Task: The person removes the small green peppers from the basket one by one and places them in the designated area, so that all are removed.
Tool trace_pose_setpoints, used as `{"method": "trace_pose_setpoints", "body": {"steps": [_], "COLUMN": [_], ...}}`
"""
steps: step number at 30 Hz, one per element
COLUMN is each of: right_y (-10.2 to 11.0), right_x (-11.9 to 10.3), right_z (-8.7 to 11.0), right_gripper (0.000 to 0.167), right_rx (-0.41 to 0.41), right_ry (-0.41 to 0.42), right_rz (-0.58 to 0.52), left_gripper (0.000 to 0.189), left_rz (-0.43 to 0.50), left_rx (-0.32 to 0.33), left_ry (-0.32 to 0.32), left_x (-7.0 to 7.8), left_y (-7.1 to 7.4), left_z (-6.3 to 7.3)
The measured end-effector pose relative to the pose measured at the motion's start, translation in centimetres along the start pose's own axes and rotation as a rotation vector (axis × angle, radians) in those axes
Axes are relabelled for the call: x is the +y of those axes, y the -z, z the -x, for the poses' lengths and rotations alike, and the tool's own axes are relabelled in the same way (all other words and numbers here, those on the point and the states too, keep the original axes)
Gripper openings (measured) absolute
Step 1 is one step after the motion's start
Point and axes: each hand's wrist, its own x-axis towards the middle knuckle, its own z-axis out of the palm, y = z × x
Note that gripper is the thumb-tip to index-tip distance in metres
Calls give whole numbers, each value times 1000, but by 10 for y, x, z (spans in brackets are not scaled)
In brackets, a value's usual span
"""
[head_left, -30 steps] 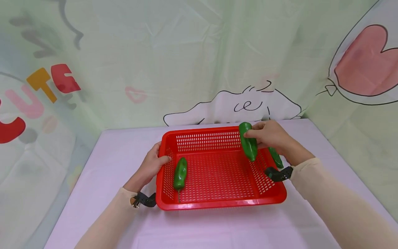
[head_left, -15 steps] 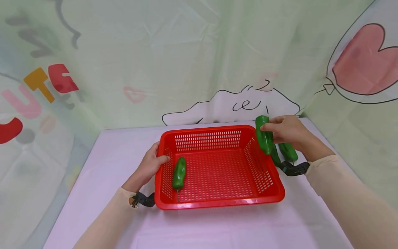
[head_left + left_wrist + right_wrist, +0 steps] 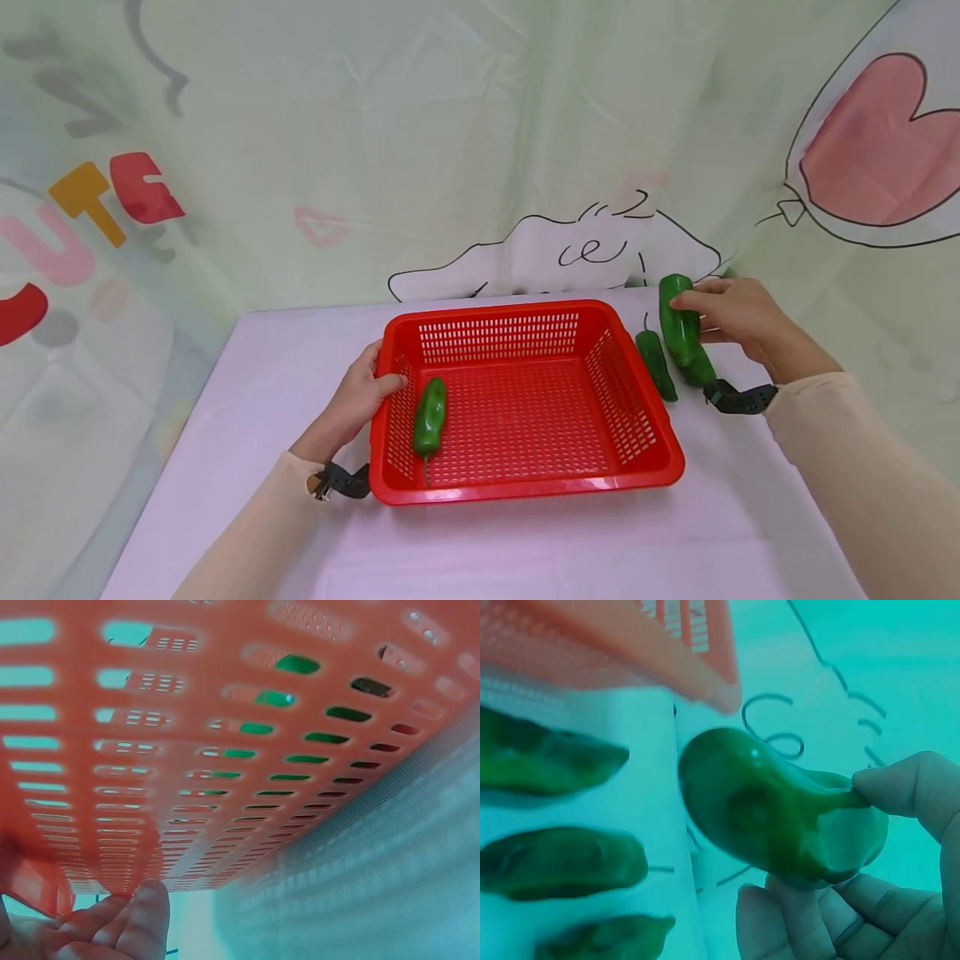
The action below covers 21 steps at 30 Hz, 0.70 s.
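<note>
My left hand (image 3: 352, 404) grips the left side of a red perforated plastic basket (image 3: 525, 492), thumb over the rim and fingers outside. One green pepper (image 3: 430, 417) lies inside, along the left wall. Right of the basket, my right hand (image 3: 738, 317) pinches another green pepper (image 3: 678, 321) between thumb and fingers, its narrow end pointing down. In the right wrist view this held pepper (image 3: 757, 802) hangs above the table. Three more peppers lie side by side below it there: one near the basket (image 3: 547, 757), a middle pepper (image 3: 562, 862) and an outer pepper (image 3: 607, 941).
The table (image 3: 450, 550) has a pale lilac cover. A printed curtain (image 3: 450, 150) closes off the back and both sides, close behind the basket. The slim pepper (image 3: 656, 365) lies right beside the basket's right wall.
My right hand has carried its pepper from above the basket's right side outward to the right, over the peppers on the table. The left hand keeps its grip on the basket.
</note>
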Motion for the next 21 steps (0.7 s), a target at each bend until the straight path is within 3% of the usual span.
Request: {"method": "trace_pose_setpoints", "body": {"steps": [11, 21], "right_y": [8, 24], "right_x": [19, 51], "right_z": [-15, -21], "right_gripper": [74, 73], "right_rx": [23, 47], "right_ry": [-9, -33], "right_rz": [-4, 38], "left_gripper": [71, 72], "left_rz": [-11, -17], "left_rx": [13, 9], "left_ry": [7, 20], "left_x": [-1, -2], "left_y": [7, 1], "left_z": [4, -1]}}
